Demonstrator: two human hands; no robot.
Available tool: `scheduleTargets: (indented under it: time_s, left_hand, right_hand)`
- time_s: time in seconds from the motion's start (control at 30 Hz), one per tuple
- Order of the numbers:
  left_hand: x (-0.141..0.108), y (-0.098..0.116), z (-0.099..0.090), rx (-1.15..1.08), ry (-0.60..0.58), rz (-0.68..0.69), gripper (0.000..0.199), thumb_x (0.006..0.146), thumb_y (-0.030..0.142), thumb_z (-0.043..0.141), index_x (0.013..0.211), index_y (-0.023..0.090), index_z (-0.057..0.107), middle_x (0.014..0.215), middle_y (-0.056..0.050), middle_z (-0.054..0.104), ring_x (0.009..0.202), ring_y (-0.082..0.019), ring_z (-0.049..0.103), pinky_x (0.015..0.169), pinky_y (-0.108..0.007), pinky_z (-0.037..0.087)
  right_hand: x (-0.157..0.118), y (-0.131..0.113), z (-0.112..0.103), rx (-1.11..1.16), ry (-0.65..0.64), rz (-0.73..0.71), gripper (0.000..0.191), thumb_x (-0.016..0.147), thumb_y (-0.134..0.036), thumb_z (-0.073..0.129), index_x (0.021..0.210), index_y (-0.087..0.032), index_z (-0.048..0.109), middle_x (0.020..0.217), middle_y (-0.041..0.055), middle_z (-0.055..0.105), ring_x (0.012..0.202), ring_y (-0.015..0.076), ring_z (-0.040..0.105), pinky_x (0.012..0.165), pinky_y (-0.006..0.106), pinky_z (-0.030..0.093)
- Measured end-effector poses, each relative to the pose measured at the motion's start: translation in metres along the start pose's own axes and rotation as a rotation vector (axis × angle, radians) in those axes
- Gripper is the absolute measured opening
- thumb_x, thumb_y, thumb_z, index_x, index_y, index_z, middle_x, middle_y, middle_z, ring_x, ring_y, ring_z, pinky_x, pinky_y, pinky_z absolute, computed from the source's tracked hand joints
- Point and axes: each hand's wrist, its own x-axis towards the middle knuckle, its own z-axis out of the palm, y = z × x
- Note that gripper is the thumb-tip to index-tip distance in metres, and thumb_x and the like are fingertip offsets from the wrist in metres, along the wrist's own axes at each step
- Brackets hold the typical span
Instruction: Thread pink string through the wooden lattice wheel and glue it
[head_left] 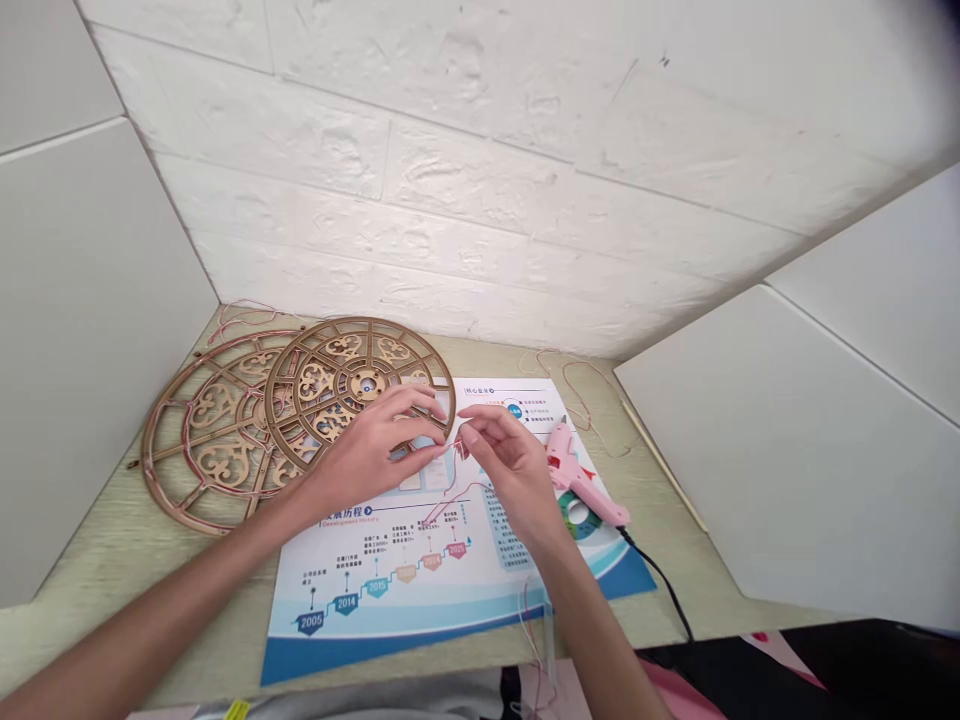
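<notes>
My left hand (386, 435) hovers over the printed sheet, thumb and forefinger pinched on a thin red-and-white thread (454, 478). Close beside it, the fingertips of my right hand (514, 465) are closed on the same thread. Loose loops of it hang between the hands and over the paper. Behind my left hand lies a bronze openwork disc (364, 345), overlapping a second bronze disc (169, 480) that has reddish thread along its rings. A pink glue gun (581, 485) rests just right of my right hand, touched by neither hand.
The printed sheet (360, 640) lies on the pale green table (112, 610). More thread (574, 385) trails across the back right. A black cord (660, 575) runs from the glue gun to the front edge. White panels (810, 450) and a white brick-patterned wall (465, 230) enclose the table.
</notes>
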Motion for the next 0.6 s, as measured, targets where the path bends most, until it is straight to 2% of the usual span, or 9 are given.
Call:
scheduleTargets:
  time_s: [0.3, 0.47, 0.6]
  left_hand:
    - [0.0006, 0.0006, -0.0010, 0.011, -0.006, -0.014, 0.005, 0.095, 0.018, 0.062, 0.092, 0.019, 0.067, 0.110, -0.007, 0.065, 0.123, -0.023, 0.054, 0.104, -0.041, 0.047]
    - [0.0009, 0.0008, -0.0013, 0.008, 0.000, -0.016, 0.005, 0.095, 0.018, 0.062, 0.093, 0.019, 0.067, 0.110, -0.007, 0.065, 0.124, -0.022, 0.054, 0.105, -0.040, 0.046]
    - [0.0003, 0.0000, -0.0014, 0.011, -0.002, -0.014, 0.006, 0.096, 0.018, 0.061, 0.094, 0.020, 0.067, 0.111, -0.007, 0.065, 0.124, -0.023, 0.054, 0.105, -0.042, 0.047]
  right_hand:
    - [-0.0009, 0.0011, -0.0010, -0.016, -0.024, -0.057, 0.019, 0.090, -0.037, 0.066, 0.103, -0.024, 0.064, 0.081, 0.0002, 0.062, 0.074, 0.0141, 0.058, 0.069, 0.027, 0.050]
    - [-0.0008, -0.0003, -0.0001, 0.006, -0.017, -0.018, 0.021, 0.089, -0.039, 0.068, 0.103, -0.024, 0.065, 0.078, -0.0005, 0.061, 0.073, 0.0141, 0.058, 0.070, 0.028, 0.049]
    - [-0.0009, -0.0020, -0.0013, 0.124, -0.033, 0.038, 0.021, 0.091, -0.042, 0.065, 0.100, -0.024, 0.067, 0.076, -0.0009, 0.061, 0.072, 0.0129, 0.056, 0.070, 0.027, 0.048]
